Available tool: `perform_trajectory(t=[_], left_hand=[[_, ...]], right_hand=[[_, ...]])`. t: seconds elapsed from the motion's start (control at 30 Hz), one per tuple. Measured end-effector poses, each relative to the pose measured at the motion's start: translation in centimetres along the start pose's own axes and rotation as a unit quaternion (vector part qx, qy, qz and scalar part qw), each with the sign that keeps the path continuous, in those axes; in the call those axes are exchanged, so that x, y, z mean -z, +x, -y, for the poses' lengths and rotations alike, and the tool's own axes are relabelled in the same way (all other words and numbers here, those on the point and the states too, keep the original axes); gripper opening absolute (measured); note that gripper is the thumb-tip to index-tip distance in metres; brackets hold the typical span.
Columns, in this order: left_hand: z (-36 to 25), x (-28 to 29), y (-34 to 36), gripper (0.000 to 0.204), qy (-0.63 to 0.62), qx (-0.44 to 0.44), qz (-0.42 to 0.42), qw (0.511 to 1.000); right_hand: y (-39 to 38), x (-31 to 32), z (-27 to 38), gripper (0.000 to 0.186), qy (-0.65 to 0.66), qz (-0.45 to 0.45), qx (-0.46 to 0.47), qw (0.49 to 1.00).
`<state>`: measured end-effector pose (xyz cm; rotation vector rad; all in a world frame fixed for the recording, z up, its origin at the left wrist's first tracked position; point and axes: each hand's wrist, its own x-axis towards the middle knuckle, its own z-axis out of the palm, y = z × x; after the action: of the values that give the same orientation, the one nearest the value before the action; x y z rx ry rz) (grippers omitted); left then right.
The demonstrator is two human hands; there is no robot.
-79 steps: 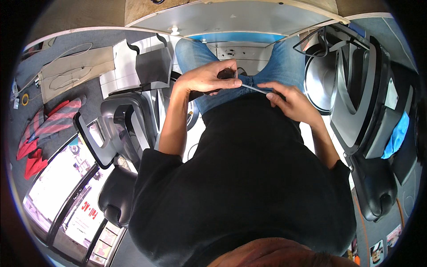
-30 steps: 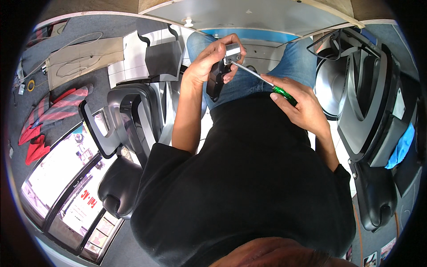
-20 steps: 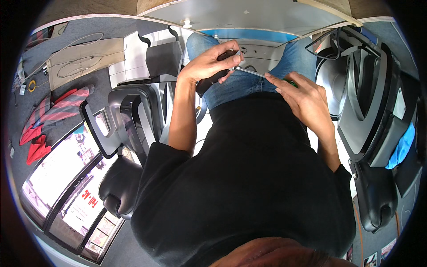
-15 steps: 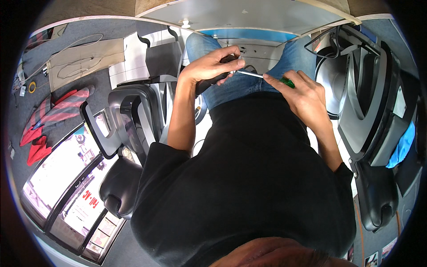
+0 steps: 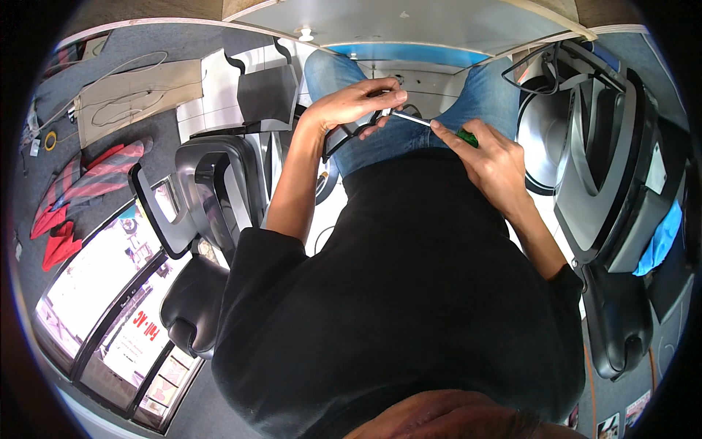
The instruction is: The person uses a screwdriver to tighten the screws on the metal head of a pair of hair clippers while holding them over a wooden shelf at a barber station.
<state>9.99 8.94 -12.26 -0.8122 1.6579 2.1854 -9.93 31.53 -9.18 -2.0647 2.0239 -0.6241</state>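
My left hand (image 5: 349,107) is closed around a black handle-shaped part (image 5: 341,139) above my lap. The part tilts down to the left, with a grey inner side showing. My right hand (image 5: 499,157) grips a screwdriver (image 5: 411,118) by its green handle, the forefinger stretched along the shaft. The metal shaft points left, and its tip meets or nearly meets the part by my left fingers. My fingers hide the exact contact.
A grey board (image 5: 409,33) stands just beyond my knees. Black-and-grey exercise-machine-like units flank me, one left (image 5: 219,183) and one right (image 5: 596,168). Cardboard (image 5: 139,102) with cable, a red-grey cloth (image 5: 110,172) and yellow tape (image 5: 50,140) lie on the left floor.
The black part has turned in my left hand, so its grey inner side now shows. My left hand has shifted slightly right, and the screwdriver stays pointed at the part.
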Motion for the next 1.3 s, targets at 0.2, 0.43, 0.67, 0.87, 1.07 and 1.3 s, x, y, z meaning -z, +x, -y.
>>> perform_trajectory(t=[0.2,0.43,0.67,0.87,1.07,1.3], left_hand=[[1.0,0.0,0.5,0.043,0.013,0.0,0.01,1.0],[0.1,-0.2,-0.1,0.039,0.05,0.042,-0.005,0.998],[-0.1,-0.5,-0.4,0.039,0.072,0.051,-0.006,0.996],[-0.4,-0.4,-0.8,0.037,0.093,0.047,-0.012,0.994],[-1.1,-1.0,-1.2,0.038,-0.003,-0.203,-0.001,0.979],[-3.5,-4.0,-0.3,0.043,-0.166,-0.223,-0.209,0.938]], right_hand=[[-0.1,0.0,0.0,0.047,0.127,0.069,-0.063,0.988],[0.4,-0.6,-0.4,0.046,0.282,0.116,-0.126,0.944],[0.0,-2.2,-1.7,0.047,0.379,0.171,-0.149,0.897],[-0.1,-2.3,-2.7,0.046,0.534,0.24,-0.227,0.778],[-0.3,-2.9,-1.9,0.042,0.698,0.216,-0.253,0.635],[2.4,-4.9,1.1,0.035,0.499,-0.053,-0.121,0.856]])
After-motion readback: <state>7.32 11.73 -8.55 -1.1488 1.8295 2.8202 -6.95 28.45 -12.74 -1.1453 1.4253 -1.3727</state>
